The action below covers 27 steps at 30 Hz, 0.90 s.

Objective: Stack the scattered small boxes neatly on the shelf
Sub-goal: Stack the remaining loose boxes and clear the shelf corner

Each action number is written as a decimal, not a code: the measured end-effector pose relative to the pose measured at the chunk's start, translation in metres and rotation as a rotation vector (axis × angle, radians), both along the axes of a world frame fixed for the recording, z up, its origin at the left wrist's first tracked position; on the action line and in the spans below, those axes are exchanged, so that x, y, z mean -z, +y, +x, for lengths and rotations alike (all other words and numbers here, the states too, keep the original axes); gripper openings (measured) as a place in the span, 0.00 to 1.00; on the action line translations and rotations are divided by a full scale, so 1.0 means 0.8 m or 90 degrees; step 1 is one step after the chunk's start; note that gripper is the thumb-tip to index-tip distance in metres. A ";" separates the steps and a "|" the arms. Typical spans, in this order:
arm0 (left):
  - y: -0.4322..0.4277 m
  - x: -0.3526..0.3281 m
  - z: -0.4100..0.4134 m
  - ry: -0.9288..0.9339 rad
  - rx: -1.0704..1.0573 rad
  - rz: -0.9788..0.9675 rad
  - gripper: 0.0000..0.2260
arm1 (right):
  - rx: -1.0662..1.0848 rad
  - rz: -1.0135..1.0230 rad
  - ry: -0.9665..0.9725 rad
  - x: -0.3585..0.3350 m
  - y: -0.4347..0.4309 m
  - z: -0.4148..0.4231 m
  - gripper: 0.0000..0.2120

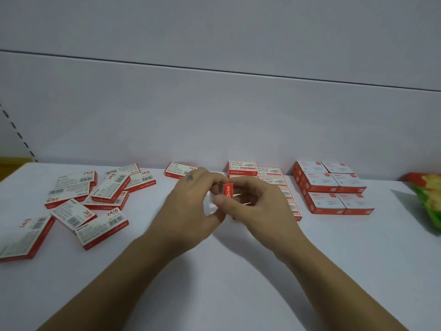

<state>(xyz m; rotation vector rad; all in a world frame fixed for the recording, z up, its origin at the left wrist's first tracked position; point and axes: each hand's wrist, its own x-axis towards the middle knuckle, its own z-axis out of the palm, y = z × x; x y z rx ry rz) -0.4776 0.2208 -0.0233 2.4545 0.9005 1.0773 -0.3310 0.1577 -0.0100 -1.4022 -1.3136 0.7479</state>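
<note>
Over the shelf [214, 283], gripping 1 red-and-white box [228, 190] end-on between curled fingers of left hand [191, 206] and right hand [260, 201], probably squaring it for the stack [269, 175] just behind, with loose boxes [95, 199] at left.

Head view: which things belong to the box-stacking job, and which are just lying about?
Job: scattered red-and-white flat cardboard boxes; red-ended box pinched by left hand and right hand; neat stack at the back wall.
Lying about: squarer red-and-white boxes, already arranged; green-and-yellow packet.
</note>
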 end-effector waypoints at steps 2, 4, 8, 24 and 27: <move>0.001 -0.001 0.000 0.014 0.002 0.036 0.17 | -0.006 0.017 0.030 0.001 0.001 -0.002 0.07; 0.003 -0.003 -0.001 0.024 -0.017 0.072 0.17 | -0.010 0.005 0.068 0.001 0.001 0.001 0.07; 0.005 -0.005 -0.003 0.037 -0.053 0.095 0.21 | -0.001 -0.033 0.108 -0.001 0.002 0.007 0.07; 0.012 -0.013 -0.008 -0.262 0.073 -0.375 0.26 | -0.065 -0.099 0.295 -0.009 0.004 0.027 0.10; 0.013 -0.014 -0.008 -0.289 0.099 -0.403 0.18 | -0.134 -0.117 0.251 -0.008 0.003 0.024 0.23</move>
